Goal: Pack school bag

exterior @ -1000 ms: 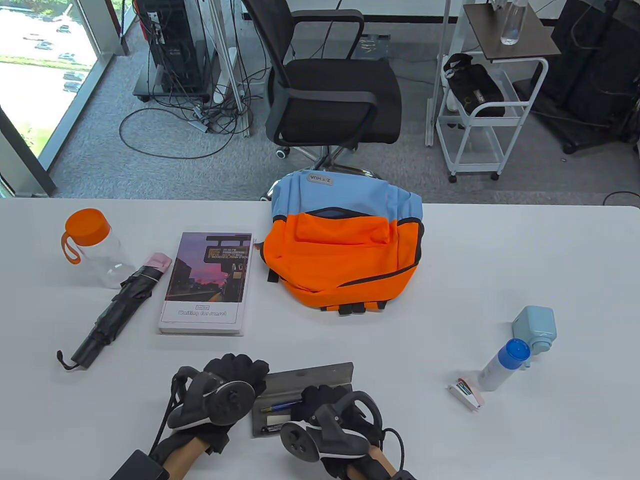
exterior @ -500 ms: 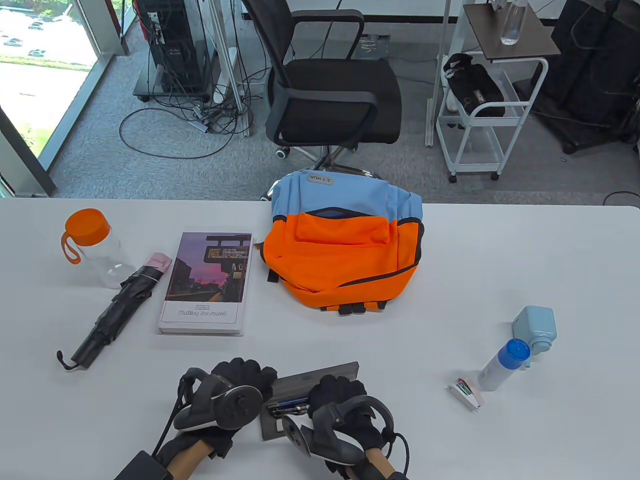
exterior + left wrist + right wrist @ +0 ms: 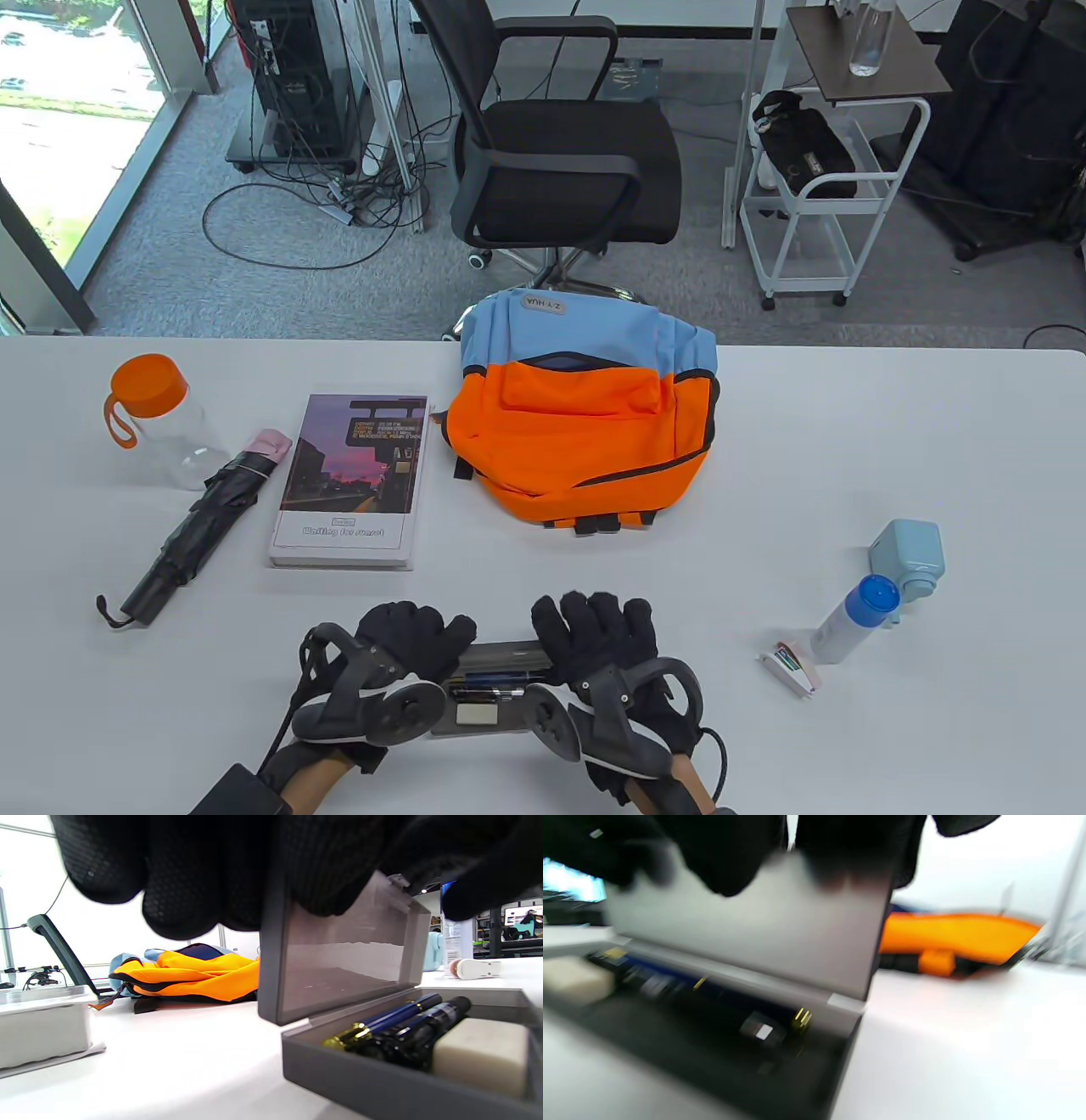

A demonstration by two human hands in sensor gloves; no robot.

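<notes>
Orange caps the clear bottle [image 3: 157, 420] far off to the left of our hands, and beside it lie the folded black umbrella [image 3: 188, 531] and the book [image 3: 349, 480], whose cover we read, though the lettering is stylised, as "Waiting for sunset". Nearer, our left hand [image 3: 399, 658] has its fingers curled over the left end of the grey pencil case's [image 3: 492, 692] lid, and our right hand [image 3: 607, 649] has its fingers spread over the right end, both touching the lid's top edge; in the left wrist view the lid [image 3: 343, 955] stands half raised over blue pens [image 3: 394, 1018] and a white eraser [image 3: 479, 1054]. We judge we are folding the lid down to close it. The risk is a pen riding up against the rim so the lid will not seat, or uneven pressure from the two hands skidding the light case across the smooth surface. The school bag [image 3: 585, 416], orange and blue, lies flat well beyond our hands, its patch reading "Z Y HUA" upside down to us; its top zip looks slightly open. Right of our hands sit a small white item [image 3: 791, 666], a blue-capped bottle [image 3: 855, 620] and a pale blue gadget [image 3: 909, 556].
</notes>
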